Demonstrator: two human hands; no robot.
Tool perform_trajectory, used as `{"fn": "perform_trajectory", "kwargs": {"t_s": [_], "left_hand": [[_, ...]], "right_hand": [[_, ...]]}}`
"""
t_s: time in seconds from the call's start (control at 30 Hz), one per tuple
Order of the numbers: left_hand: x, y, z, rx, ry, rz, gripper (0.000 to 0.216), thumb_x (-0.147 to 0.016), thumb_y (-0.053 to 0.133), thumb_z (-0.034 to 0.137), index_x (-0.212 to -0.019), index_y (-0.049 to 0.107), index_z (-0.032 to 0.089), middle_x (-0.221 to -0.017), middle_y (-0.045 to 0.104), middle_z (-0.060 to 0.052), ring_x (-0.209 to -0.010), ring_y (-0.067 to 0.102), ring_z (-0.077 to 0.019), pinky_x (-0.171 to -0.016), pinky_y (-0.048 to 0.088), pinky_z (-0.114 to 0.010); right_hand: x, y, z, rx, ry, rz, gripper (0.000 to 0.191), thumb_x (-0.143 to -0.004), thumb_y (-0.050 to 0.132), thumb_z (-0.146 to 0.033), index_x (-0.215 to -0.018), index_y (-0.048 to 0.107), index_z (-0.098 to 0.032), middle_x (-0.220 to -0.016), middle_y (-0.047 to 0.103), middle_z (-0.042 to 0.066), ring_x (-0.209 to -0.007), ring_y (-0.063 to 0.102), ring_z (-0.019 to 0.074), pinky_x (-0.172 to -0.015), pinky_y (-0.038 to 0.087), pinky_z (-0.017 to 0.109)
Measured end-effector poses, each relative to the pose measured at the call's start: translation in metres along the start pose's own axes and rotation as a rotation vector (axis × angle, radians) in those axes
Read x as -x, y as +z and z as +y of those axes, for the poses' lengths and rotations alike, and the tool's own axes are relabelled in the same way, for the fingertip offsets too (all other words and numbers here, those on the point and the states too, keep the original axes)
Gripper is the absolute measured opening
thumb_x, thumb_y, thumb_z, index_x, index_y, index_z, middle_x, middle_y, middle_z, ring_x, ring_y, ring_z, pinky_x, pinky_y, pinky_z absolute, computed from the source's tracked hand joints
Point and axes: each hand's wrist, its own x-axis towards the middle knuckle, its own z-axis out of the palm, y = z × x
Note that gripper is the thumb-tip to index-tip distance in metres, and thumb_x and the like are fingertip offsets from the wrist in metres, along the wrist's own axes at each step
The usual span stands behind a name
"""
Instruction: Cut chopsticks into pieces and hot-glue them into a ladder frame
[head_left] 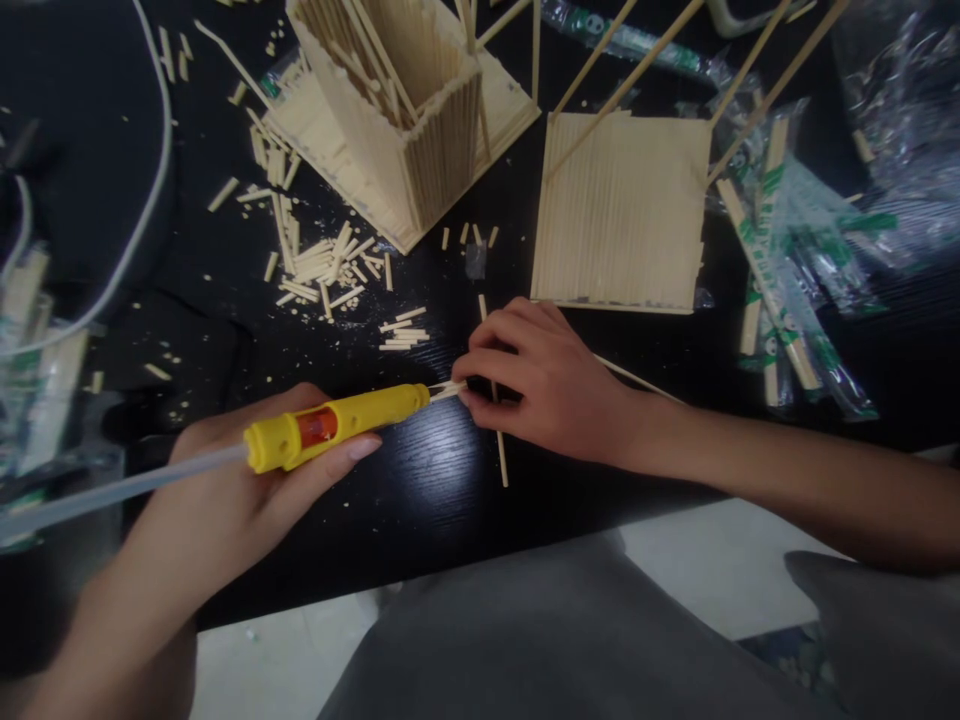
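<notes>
"What are you counting at the near edge?"

"One lap in grey clothing point(525, 640) is showing below the edge of the black tabletop point(390, 530). Two hands are working above."

"Condition of the left?"

"The left hand point(232, 490) is wrapping round one yellow glue gun point(345, 425). One translucent glue stick point(150, 485) is protruding from its rear."

"And the right?"

"The right hand point(547, 370) is pinching, its fingers point(487, 362) nearly meeting on pale wood point(452, 387) directly ahead of the nozzle. I am not managing to tell whether that is one piece or several, or whether the nozzle is touching. One longer stick point(502, 460) is lying beneath this hand; a second stick point(637, 378) is slanting out beside the wrist."

"Farther out?"

"One small cluster of offcuts point(405, 333) is lying beyond the glue gun, and one larger heap point(322, 262) behind it; overlap is preventing exact counts. Wrapped chopsticks point(784, 290) are overlapping at the right, likewise uncounted. Four short pieces point(464, 235) are lying before the box."

"Assemblies?"

"Two. One flat stick panel point(622, 220) is lying with four long sticks point(637, 76) rising along its sides. One open-topped box point(442, 160) is standing on one square base point(352, 170), loose sticks leaning inside."
</notes>
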Motion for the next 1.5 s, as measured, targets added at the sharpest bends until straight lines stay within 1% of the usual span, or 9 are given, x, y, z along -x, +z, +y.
{"fn": "perform_trajectory", "kwargs": {"t_s": [0.23,0.43,0.6,0.77,0.87,0.97,1.17,1.33,1.5], "left_hand": [[-0.002,0.001,0.004,-0.020,0.004,0.005,0.031,-0.103,0.056,0.049,-0.089,0.058,0.022,-0.080,0.068,0.002,-0.057,0.063,-0.0124,-0.051,0.042,-0.027],[0.002,-0.006,0.001,-0.041,-0.010,-0.012,0.031,-0.102,0.057,0.052,-0.091,0.061,0.023,-0.085,0.072,0.001,-0.064,0.069,-0.0148,-0.049,0.041,-0.027],[0.006,-0.011,-0.003,-0.025,-0.015,0.004,0.027,-0.102,0.057,0.049,-0.090,0.062,0.025,-0.078,0.070,0.003,-0.058,0.067,-0.0138,-0.047,0.043,-0.027],[0.007,-0.007,-0.004,-0.015,-0.033,-0.032,0.025,-0.100,0.061,0.047,-0.092,0.064,0.024,-0.085,0.074,0.000,-0.063,0.070,-0.0156,-0.048,0.043,-0.028],[0.006,-0.005,-0.003,-0.016,-0.019,-0.007,0.030,-0.100,0.060,0.050,-0.085,0.062,0.024,-0.077,0.070,0.001,-0.060,0.067,-0.0159,-0.048,0.043,-0.029],[0.005,-0.005,-0.002,-0.017,-0.010,-0.009,0.031,-0.100,0.059,0.051,-0.085,0.062,0.024,-0.073,0.068,0.003,-0.055,0.064,-0.0146,-0.047,0.042,-0.028],[0.003,-0.004,-0.001,-0.026,-0.016,-0.043,0.031,-0.102,0.057,0.052,-0.092,0.062,0.023,-0.079,0.072,0.002,-0.057,0.067,-0.0131,-0.048,0.044,-0.026],[0.004,-0.002,-0.002,-0.023,-0.014,-0.020,0.033,-0.101,0.058,0.054,-0.089,0.058,0.024,-0.081,0.072,0.003,-0.060,0.069,-0.0138,-0.048,0.042,-0.026],[0.002,0.000,0.003,0.023,-0.038,-0.043,0.027,-0.101,0.061,0.046,-0.086,0.057,0.024,-0.067,0.061,0.006,-0.051,0.060,-0.0106,-0.049,0.042,-0.025]], "right_hand": [[0.000,0.001,0.000,0.006,-0.006,0.005,0.014,-0.100,0.062,-0.022,-0.105,0.075,-0.019,-0.104,0.068,0.010,-0.098,0.056,0.0258,-0.088,0.041,0.041],[0.000,0.001,0.000,0.008,-0.020,0.025,0.013,-0.099,0.064,-0.021,-0.103,0.076,-0.018,-0.102,0.068,0.009,-0.097,0.056,0.0250,-0.088,0.041,0.040],[0.000,0.000,0.000,0.007,-0.004,0.007,0.013,-0.100,0.062,-0.022,-0.103,0.075,-0.020,-0.103,0.068,0.009,-0.098,0.056,0.0253,-0.089,0.041,0.040],[0.000,0.001,0.001,0.006,-0.010,0.019,0.014,-0.100,0.062,-0.022,-0.104,0.076,-0.018,-0.102,0.068,0.009,-0.097,0.056,0.0253,-0.088,0.041,0.041],[0.000,0.001,0.001,0.002,-0.009,0.015,0.014,-0.100,0.062,-0.022,-0.104,0.076,-0.019,-0.103,0.068,0.010,-0.097,0.055,0.0254,-0.088,0.041,0.041],[0.000,0.001,0.001,-0.004,-0.004,0.006,0.014,-0.100,0.062,-0.022,-0.103,0.075,-0.019,-0.103,0.068,0.009,-0.098,0.055,0.0255,-0.089,0.041,0.041],[0.000,0.001,0.001,-0.002,-0.005,0.010,0.014,-0.099,0.063,-0.022,-0.104,0.076,-0.018,-0.103,0.068,0.010,-0.098,0.055,0.0256,-0.089,0.041,0.041],[0.000,0.001,0.001,-0.004,-0.001,0.002,0.012,-0.099,0.064,-0.021,-0.103,0.075,-0.019,-0.104,0.067,0.009,-0.098,0.055,0.0256,-0.089,0.041,0.041],[0.000,0.000,0.001,-0.010,0.002,0.008,0.011,-0.098,0.066,-0.022,-0.103,0.075,-0.020,-0.102,0.068,0.008,-0.098,0.056,0.0251,-0.088,0.040,0.040]]}}
